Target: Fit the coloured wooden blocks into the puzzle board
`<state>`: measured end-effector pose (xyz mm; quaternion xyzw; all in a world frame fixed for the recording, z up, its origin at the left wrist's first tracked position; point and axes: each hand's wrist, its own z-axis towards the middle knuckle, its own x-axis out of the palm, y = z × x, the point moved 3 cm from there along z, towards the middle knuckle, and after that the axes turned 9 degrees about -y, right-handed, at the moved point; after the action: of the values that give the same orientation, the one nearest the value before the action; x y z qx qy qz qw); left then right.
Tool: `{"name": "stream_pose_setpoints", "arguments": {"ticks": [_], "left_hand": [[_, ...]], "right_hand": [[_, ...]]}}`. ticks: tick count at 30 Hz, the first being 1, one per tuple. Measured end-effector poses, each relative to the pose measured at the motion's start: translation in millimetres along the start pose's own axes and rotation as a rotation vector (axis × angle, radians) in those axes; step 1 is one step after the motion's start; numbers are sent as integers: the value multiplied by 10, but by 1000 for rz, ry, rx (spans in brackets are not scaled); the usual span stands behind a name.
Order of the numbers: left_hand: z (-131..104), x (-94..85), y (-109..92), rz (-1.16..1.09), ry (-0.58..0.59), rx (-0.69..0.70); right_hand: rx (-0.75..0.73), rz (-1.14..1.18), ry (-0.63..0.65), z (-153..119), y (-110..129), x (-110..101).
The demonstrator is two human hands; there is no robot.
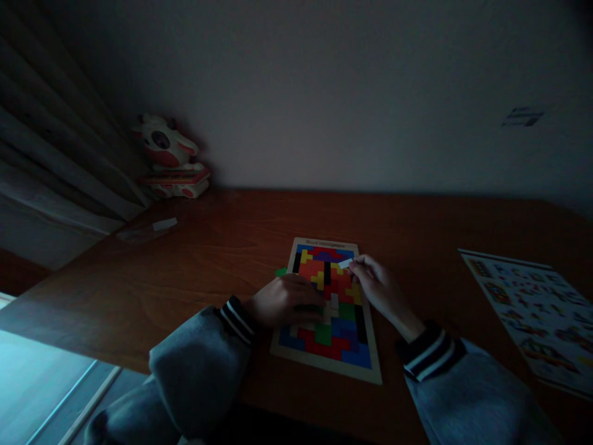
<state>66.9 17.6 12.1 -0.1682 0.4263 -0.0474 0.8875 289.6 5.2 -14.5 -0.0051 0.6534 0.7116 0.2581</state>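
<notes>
Left hand (290, 298) and right hand (376, 285) reach over the puzzle board (324, 367).

Dim, bluish light | worktop (222, 228) gleams palely at left edge | near edge lies shadowed | printed sheet (532, 315) rightward looks blurred

White-and-red cow-like toy (170, 156) beside a pale curtain (55, 136), picture sheet (532, 315) at the right.

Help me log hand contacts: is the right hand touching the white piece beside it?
Touching. The head view shows the right hand pinching the white piece by one end.
</notes>
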Motion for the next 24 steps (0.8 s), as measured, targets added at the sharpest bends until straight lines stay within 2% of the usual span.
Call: {"name": "stream_pose_setpoints", "arguments": {"ticks": [8, 16, 24], "left_hand": [[-25, -61, -52, 14, 22, 108], [-10, -92, -85, 28, 32, 89], [-61, -101, -20, 77, -4, 25]], "right_hand": [[-13, -5, 14, -4, 4, -5], [-103, -19, 36, -61, 132, -50], [-84, 195, 65, -82, 189, -85]]}}
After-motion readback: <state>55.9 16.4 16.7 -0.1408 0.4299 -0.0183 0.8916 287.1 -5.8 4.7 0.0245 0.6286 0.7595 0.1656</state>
